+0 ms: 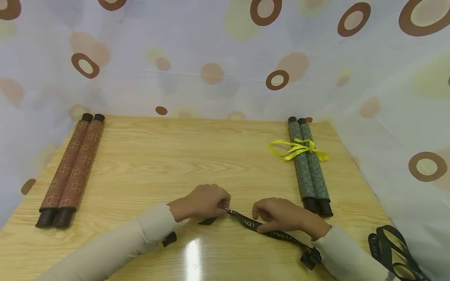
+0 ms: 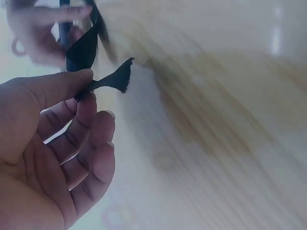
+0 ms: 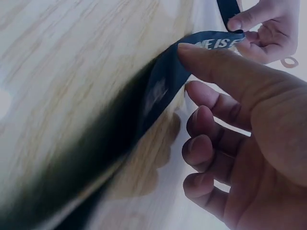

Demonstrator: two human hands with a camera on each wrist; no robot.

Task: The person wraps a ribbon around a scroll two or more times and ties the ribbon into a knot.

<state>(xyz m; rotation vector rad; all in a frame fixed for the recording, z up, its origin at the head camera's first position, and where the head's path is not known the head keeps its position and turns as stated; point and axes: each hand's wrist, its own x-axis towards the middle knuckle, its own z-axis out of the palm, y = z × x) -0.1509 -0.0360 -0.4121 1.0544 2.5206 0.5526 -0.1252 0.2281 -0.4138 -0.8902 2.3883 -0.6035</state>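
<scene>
A black ribbon (image 1: 250,223) with pale lettering runs slantwise over the table's near middle. My left hand (image 1: 205,201) pinches it close to one end, thumb against forefinger; in the left wrist view the ribbon's cut tip (image 2: 122,79) sticks out past the pinch. My right hand (image 1: 283,214) is over the ribbon's other stretch. Its thumb (image 3: 206,57) lies across the lettered band in the right wrist view, while the loosely bent fingers stay apart from the thumb. A small dark bundle (image 1: 311,258) lies by the right cuff. Another dark piece (image 1: 169,239) shows beside the left sleeve.
Two brown patterned rolls (image 1: 72,169) with black ends lie at the left. Two green-grey rolls (image 1: 309,171), tied with a yellow ribbon (image 1: 297,149), lie at the right. Black-handled scissors (image 1: 404,269) and black ribbon loops (image 1: 386,244) occupy the near right corner. Patterned cloth backs the table.
</scene>
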